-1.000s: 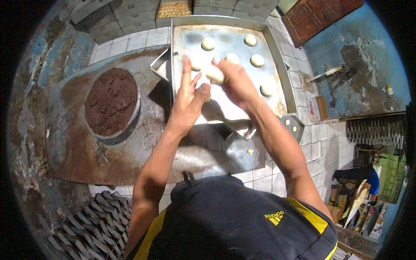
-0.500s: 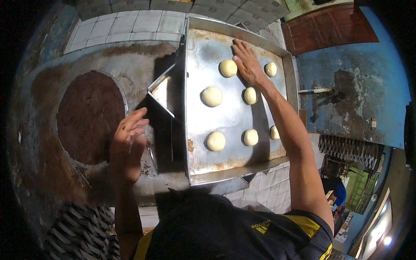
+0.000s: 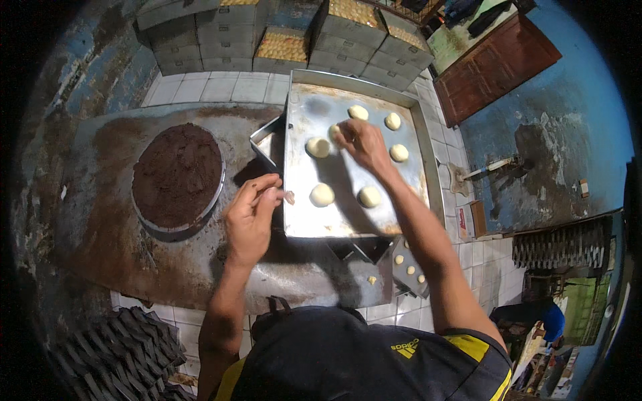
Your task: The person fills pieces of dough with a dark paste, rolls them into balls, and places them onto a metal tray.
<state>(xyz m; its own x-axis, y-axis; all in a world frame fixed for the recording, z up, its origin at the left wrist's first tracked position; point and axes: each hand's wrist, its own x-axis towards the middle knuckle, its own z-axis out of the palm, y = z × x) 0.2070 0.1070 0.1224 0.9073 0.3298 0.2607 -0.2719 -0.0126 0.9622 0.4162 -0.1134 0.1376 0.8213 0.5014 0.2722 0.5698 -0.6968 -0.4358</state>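
Observation:
Pale round dough balls (image 3: 322,195) sit spaced apart in a large shallow metal tray (image 3: 421,230), several of them in all. Over the middle of the tray, my right hand (image 3: 364,146) has its fingers bent against one dough ball (image 3: 334,131), which they partly cover. My left hand (image 3: 251,217) hovers just left of the tray's wall, fingers loosely curved and thumb apart, with nothing visible in it. Further left, a round pan (image 3: 219,194) stands on the worn table, heaped with a dark brown crumbly mass (image 3: 177,174).
Stacked metal boxes (image 3: 227,37) line the far side, some topped with yellowish round pieces (image 3: 283,45). A smaller metal tray (image 3: 267,144) pokes out beneath the big one. Lower right, another tray (image 3: 409,267) holds dough balls. The stained table (image 3: 100,227) extends left. Someone in blue (image 3: 552,321) is at far right.
My right hand has moved from the tray's far side back toward its middle, onto a dough ball. My left hand's fingers have curled more, closer to the tray. The whole view has shifted.

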